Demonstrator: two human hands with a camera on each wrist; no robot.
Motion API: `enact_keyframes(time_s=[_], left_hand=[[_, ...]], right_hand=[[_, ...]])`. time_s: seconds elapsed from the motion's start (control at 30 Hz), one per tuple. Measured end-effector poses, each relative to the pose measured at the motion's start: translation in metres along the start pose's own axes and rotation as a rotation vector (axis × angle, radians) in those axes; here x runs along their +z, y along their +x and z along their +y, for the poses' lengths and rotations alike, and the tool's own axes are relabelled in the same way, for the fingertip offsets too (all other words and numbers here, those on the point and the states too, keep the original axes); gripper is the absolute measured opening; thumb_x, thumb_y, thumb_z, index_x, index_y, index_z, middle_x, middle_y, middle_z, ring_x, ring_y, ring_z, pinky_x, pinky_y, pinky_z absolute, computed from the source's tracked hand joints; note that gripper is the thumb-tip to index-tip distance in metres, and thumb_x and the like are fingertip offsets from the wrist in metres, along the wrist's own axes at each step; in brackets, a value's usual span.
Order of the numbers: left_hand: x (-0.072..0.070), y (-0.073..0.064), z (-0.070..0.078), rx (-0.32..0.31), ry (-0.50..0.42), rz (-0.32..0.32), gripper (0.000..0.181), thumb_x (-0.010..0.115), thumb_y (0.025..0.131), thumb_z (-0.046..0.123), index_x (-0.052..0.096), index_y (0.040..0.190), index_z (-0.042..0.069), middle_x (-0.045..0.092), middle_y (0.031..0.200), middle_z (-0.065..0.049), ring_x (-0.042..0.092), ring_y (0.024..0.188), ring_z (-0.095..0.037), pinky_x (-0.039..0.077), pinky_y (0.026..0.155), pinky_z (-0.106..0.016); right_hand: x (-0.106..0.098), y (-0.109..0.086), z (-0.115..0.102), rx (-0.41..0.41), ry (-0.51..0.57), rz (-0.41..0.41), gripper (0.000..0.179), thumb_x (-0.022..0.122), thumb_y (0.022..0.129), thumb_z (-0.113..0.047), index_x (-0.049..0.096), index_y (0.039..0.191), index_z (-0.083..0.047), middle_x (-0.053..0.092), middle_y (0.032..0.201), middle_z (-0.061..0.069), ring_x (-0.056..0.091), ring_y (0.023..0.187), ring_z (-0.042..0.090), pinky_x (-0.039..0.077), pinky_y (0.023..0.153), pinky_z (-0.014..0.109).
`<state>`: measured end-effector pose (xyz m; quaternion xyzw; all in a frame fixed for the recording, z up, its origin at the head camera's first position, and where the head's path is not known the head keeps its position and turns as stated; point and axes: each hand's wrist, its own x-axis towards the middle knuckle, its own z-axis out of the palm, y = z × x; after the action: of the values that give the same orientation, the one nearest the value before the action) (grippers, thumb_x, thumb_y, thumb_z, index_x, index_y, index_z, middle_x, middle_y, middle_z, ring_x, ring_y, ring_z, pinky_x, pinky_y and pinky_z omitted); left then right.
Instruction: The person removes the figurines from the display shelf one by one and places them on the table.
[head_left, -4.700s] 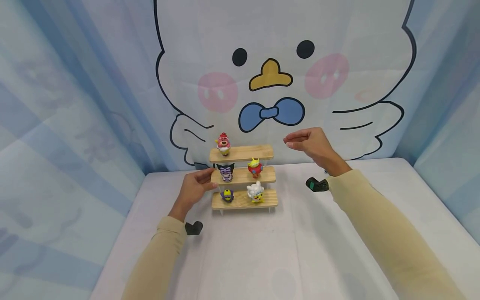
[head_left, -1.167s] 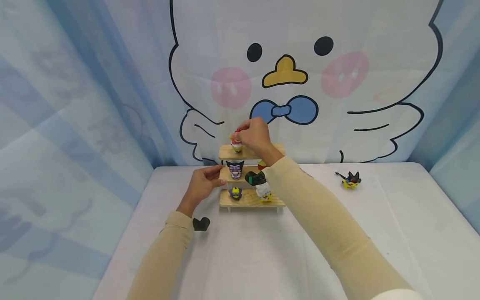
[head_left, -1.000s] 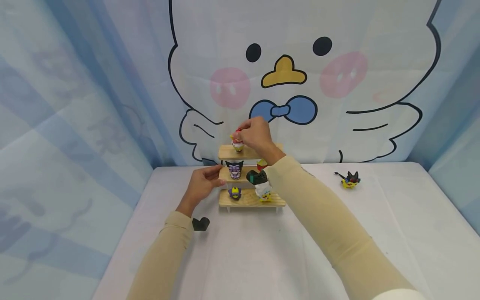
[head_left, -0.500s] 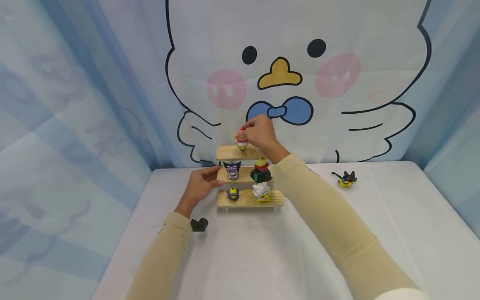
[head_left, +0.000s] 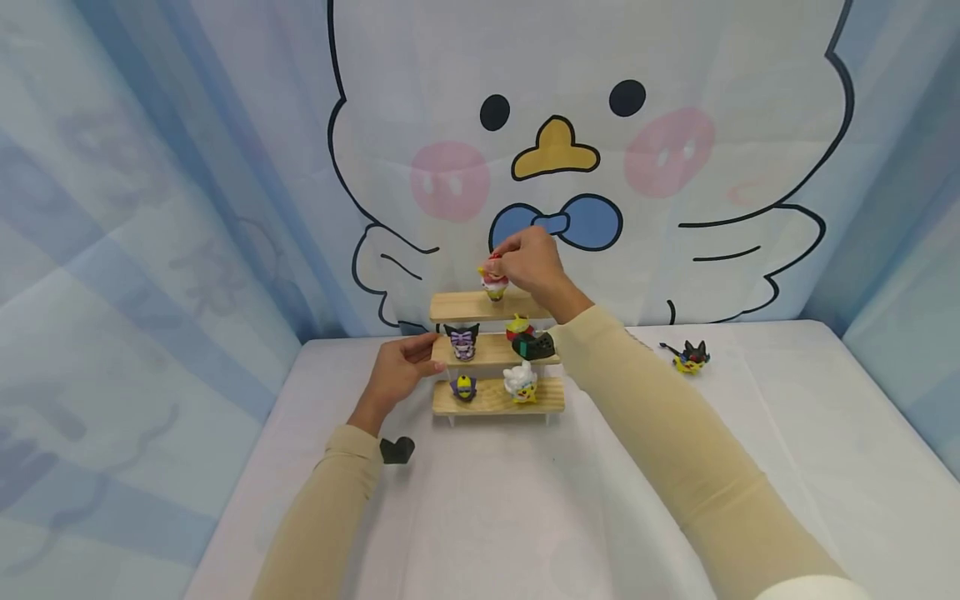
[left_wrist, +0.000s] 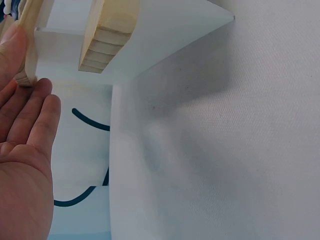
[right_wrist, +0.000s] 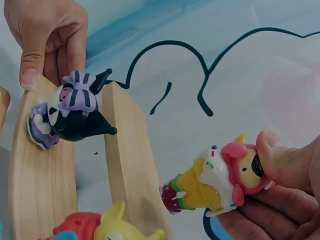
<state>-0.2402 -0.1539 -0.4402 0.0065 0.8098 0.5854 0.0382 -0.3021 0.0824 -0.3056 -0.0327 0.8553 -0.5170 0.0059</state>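
A three-tier wooden display stand [head_left: 536, 402] stands near the back of the table. My left hand [head_left: 393, 372] grips the left end of its middle tier, thumb on top and fingers beneath, as the left wrist view shows. Over the top tier, my right hand [head_left: 534, 260] pinches a pink bear figurine [right_wrist: 215, 180] with an ice-cream-cone body by its head; whether its base touches the wood I cannot tell. The middle tier holds a black-and-purple figurine [head_left: 462, 342] and a red-and-yellow one [head_left: 517, 326]. Below sit a purple-and-yellow figurine [head_left: 464, 387] and a white-topped yellow one [head_left: 521, 383].
A black-and-yellow figurine [head_left: 691, 358] stands on the white-covered table [head_left: 480, 517], right of the stand. Behind hangs a printed curtain [head_left: 555, 67]. A dark wrist camera [head_left: 533, 346] partly covers the middle tier's right side in the head view.
My right hand was empty at first, then took hold of the pink bear figurine at the top tier's left end. It has since moved rightward with it. My left hand keeps its grip.
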Motion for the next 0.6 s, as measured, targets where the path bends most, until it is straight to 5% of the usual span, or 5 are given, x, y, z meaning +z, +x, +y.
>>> enact_keyframes(time_s=[0.33, 0.6], left_hand=[[-0.001, 0.001, 0.000, -0.013, 0.013, 0.006, 0.063, 0.079, 0.090, 0.000, 0.056, 0.148, 0.004, 0.058, 0.152, -0.015, 0.057, 0.143, -0.027, 0.052, 0.115, -0.037], [0.000, 0.001, -0.001, -0.016, 0.008, 0.000, 0.063, 0.079, 0.090, 0.000, 0.056, 0.149, 0.004, 0.058, 0.153, -0.015, 0.056, 0.143, -0.027, 0.052, 0.116, -0.037]], right_hand=[[-0.014, 0.000, 0.005, 0.011, -0.029, 0.012, 0.022, 0.077, 0.096, -0.019, 0.078, 0.109, -0.001, 0.072, 0.120, 0.015, 0.062, 0.112, 0.027, 0.059, 0.091, 0.042], [-0.025, -0.002, 0.013, 0.016, -0.033, 0.009, 0.025, 0.076, 0.097, -0.019, 0.077, 0.111, 0.001, 0.070, 0.120, 0.017, 0.061, 0.109, 0.028, 0.057, 0.082, 0.037]])
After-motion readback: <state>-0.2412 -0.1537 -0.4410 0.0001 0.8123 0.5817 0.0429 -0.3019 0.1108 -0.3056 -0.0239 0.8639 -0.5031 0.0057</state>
